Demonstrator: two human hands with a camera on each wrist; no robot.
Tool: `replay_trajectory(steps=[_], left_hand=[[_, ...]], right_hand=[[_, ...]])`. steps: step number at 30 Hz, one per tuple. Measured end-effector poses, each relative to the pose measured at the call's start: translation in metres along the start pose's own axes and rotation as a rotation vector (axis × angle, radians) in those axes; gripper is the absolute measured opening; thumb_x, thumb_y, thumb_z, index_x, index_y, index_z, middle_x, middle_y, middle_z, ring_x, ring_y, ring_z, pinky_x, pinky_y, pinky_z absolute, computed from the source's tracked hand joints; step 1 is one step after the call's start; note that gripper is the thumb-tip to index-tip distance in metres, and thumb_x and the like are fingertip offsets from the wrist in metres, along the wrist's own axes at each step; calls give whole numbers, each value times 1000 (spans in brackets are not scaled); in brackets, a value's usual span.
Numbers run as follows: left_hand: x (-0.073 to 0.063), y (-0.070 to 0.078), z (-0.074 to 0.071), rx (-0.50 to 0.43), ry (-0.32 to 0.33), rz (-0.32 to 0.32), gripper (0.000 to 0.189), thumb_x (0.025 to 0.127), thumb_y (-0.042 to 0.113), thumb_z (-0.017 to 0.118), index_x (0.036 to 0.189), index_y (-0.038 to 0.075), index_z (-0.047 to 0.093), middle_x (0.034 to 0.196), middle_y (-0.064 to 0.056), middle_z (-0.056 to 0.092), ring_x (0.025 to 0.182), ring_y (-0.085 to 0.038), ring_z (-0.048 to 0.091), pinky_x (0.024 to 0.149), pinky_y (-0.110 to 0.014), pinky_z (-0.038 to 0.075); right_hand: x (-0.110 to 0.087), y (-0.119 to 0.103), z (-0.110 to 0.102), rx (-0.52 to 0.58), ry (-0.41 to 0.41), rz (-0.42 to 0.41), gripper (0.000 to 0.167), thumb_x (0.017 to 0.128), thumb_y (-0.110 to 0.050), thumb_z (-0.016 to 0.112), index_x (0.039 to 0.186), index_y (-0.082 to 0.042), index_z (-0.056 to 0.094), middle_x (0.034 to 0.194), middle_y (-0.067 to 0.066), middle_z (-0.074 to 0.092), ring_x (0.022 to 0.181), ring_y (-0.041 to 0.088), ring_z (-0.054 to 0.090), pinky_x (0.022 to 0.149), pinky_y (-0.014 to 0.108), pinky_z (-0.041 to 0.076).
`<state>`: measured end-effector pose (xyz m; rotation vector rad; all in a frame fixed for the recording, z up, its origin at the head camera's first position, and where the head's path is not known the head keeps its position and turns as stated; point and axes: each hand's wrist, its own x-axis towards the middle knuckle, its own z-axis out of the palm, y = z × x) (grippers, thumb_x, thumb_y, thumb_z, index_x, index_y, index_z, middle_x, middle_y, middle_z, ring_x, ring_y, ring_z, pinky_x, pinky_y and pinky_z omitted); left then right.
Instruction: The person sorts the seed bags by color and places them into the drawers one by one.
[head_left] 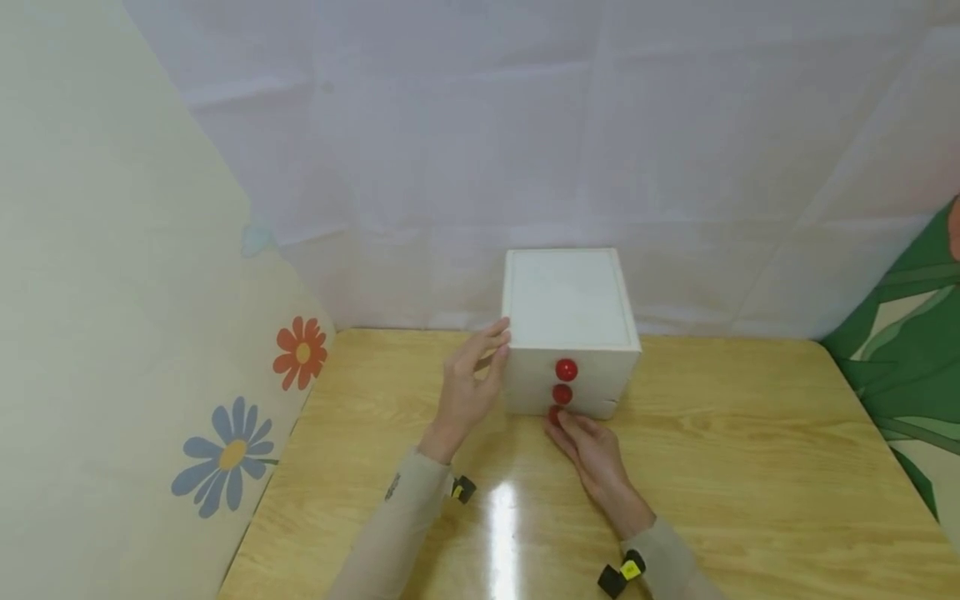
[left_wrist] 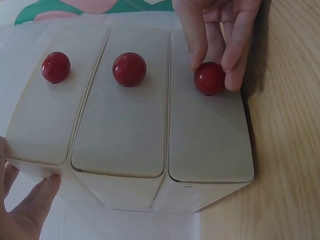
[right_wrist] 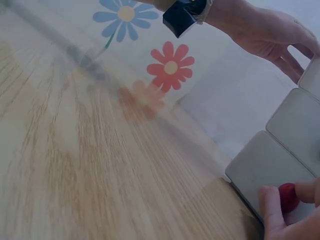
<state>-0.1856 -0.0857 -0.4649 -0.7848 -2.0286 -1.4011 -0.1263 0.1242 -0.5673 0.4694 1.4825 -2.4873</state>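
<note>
A small white drawer box (head_left: 570,300) stands on the wooden table, its three stacked drawers facing me. Each drawer front bears one round red knob, the top one (head_left: 566,370) and middle one (head_left: 562,394) untouched. My right hand (head_left: 596,458) pinches the bottom knob (left_wrist: 209,78) between thumb and fingers. All three drawers look closed in the left wrist view. Against the box's left side rests my left hand (head_left: 468,387), fingers extended and touching near the top edge; its fingertips (left_wrist: 47,187) also show in the left wrist view.
The wooden table (head_left: 750,467) extends to both sides and in front of the box. A white cloth (head_left: 450,150) hangs right behind it. A panel with painted flowers (head_left: 232,454) stands at left, and a green leaf print (head_left: 915,333) at right.
</note>
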Motion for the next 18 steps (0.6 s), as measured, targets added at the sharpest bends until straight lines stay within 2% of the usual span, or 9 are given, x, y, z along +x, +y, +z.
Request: replay_trajectory(steps=[2, 5, 11, 14, 16, 18], left_hand=[[0, 1, -2, 16, -8, 5, 21, 102, 0, 67, 122, -4, 71, 143, -19, 67, 126, -37, 71, 89, -31, 66], [0, 3, -7, 90, -31, 22, 24, 102, 2, 68, 125, -2, 71, 145, -16, 67, 127, -34, 70, 92, -30, 65], [1, 7, -22, 295, -88, 107, 36, 98, 11, 76, 133, 3, 71, 146, -14, 66, 130, -33, 69, 111, -41, 57], [0, 6, -30, 370, -120, 131, 46, 95, 17, 79, 138, 2, 68, 146, -17, 66, 131, -36, 68, 115, -46, 54], [-1, 3, -37, 432, -138, 132, 53, 93, 23, 82, 139, 2, 67, 146, -18, 66, 133, -38, 66, 116, -50, 53], [-3, 0, -45, 501, -167, 114, 61, 92, 30, 83, 142, 3, 66, 148, -18, 65, 136, -42, 63, 117, -55, 51]], right_hand=[[-2, -2, -2, -49, -22, 1, 40, 109, -7, 59, 140, 17, 50, 131, 16, 69, 106, 15, 78, 106, 30, 59], [-6, -8, -8, -163, -69, 0, 44, 110, -13, 60, 142, 15, 50, 136, 24, 67, 108, 19, 77, 103, 32, 61], [-20, -32, -27, -469, -117, -68, 51, 111, -30, 59, 145, 9, 51, 137, 29, 65, 118, 30, 72, 99, 36, 64], [-29, -48, -38, -646, -114, -151, 53, 111, -35, 60, 147, 4, 54, 142, 26, 64, 124, 34, 69, 99, 34, 64], [-33, -58, -47, -775, -112, -240, 51, 111, -34, 60, 147, 1, 57, 145, 25, 63, 126, 38, 68, 98, 35, 63], [-35, -67, -58, -886, -103, -344, 49, 110, -32, 61, 147, 0, 58, 146, 25, 63, 127, 42, 66, 100, 41, 62]])
